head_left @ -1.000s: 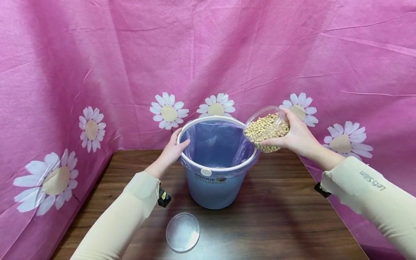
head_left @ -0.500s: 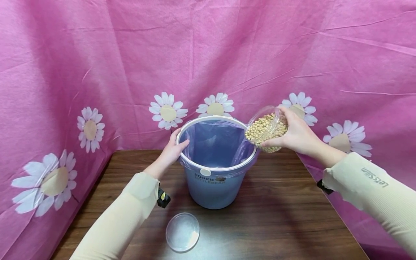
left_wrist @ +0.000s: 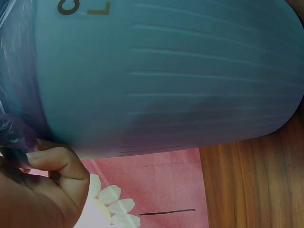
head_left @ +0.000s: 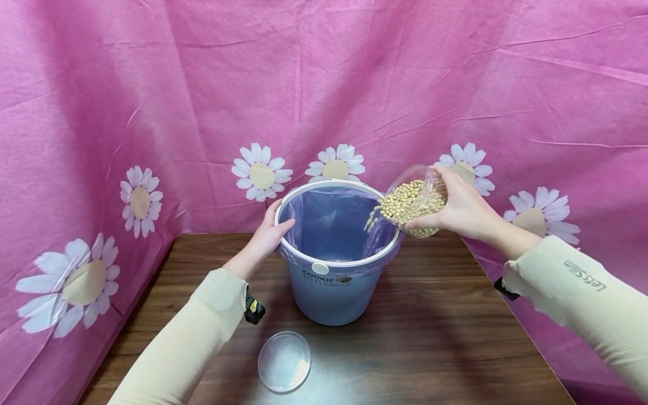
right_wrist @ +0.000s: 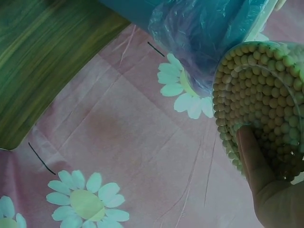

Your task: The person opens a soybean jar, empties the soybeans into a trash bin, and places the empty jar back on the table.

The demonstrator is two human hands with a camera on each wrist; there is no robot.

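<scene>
A blue bin [head_left: 334, 295] with a white rim and a thin purple plastic liner [head_left: 377, 233] stands on the table. My left hand [head_left: 267, 233] grips its left rim, thumb toward the inside; in the left wrist view this hand [left_wrist: 50, 180] is beside the bin's wall [left_wrist: 166, 71]. With my right hand [head_left: 463, 208] I hold a clear plastic jar [head_left: 430, 185] of pale yellow soybeans [head_left: 407, 199], tilted left at the bin's right rim. Several beans [head_left: 372, 218] are falling from its mouth into the bin. The bin's floor is hidden.
A round clear lid [head_left: 284, 361] lies on the wooden table [head_left: 430, 349] in front of the bin. Pink cloth [head_left: 324, 84] with white flowers hangs behind and at both sides.
The jar has tipped a little further, and beans now spill over its lip into the bin. The left hand and the bin hold still.
</scene>
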